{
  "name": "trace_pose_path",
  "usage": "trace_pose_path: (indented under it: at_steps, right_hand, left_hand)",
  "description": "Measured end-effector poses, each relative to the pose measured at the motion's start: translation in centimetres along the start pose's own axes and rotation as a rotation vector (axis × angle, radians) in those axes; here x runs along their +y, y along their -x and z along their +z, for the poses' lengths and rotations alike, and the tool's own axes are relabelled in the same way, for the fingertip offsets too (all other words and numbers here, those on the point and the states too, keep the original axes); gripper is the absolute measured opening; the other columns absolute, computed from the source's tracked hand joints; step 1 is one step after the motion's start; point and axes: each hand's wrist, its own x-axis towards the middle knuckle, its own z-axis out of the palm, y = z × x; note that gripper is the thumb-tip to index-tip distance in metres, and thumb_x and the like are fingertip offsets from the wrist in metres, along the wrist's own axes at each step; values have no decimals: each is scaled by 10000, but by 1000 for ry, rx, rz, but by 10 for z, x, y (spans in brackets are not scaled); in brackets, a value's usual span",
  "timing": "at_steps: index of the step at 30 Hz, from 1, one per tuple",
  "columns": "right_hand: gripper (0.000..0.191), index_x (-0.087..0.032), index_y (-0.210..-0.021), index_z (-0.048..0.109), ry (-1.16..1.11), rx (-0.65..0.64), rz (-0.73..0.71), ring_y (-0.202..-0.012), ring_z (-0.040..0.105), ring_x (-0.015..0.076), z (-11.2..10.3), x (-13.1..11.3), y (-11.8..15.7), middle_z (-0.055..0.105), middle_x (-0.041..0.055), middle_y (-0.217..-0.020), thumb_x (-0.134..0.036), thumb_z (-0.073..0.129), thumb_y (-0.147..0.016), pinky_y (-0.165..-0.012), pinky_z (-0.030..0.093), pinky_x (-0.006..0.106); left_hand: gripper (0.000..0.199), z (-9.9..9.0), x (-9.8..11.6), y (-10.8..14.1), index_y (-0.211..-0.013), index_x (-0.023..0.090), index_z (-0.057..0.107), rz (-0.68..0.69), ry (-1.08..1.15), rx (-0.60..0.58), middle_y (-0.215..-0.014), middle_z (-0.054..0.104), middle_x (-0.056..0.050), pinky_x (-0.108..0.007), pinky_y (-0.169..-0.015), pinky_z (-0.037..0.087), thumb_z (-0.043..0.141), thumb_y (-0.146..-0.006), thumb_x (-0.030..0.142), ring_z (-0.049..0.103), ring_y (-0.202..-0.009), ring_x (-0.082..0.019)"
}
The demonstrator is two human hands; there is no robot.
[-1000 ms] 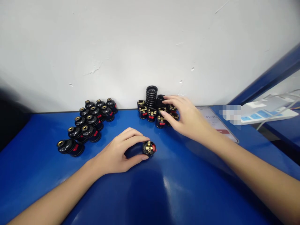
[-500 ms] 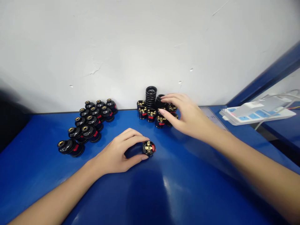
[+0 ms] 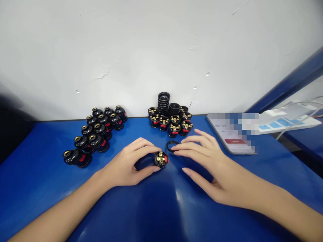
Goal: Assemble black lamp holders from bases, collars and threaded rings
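Observation:
My left hand (image 3: pixel 135 161) grips a round black lamp socket (image 3: pixel 160 159) between thumb and fingers. The socket stands upright on the table, its brass contacts facing up and a red part on its right side. Just behind and to the right of it is a thin black ring (image 3: pixel 169 146). The fingertips of my right hand (image 3: pixel 204 161) reach the ring's right edge; whether they touch it or hover over it I cannot tell. My right thumb is spread well away from the fingers, with nothing gripped between them.
Several open lamp sockets (image 3: pixel 174 129) cluster by the wall, around a stack of black caps (image 3: pixel 163 104) and a black collar (image 3: pixel 174 108). Capped lamp holders (image 3: pixel 99 142) stand in rows at left. A phone (image 3: pixel 230 137) and a white power strip (image 3: pixel 275 124) lie at right.
My right hand has come back from the socket cluster toward me. A black ring now lies by its fingertips, and the phone is uncovered. My left hand and its socket stay put.

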Motion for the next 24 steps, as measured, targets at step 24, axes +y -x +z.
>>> trace_pose_path:
  at_steps: [24]
  right_hand:
    - [169, -183, -1049, 799, 134, 534, 138, -1041, 735, 310, 13, 67, -128, 709, 161, -1241, -128, 642, -1020, -1028, 599, 547]
  left_hand:
    - [444, 0, 2, -2, -1421, 219, 662, -6, -2, -12, -1246, 739, -108, -377, -1017, 608, 790, -996, 224, 710, -1136, -230]
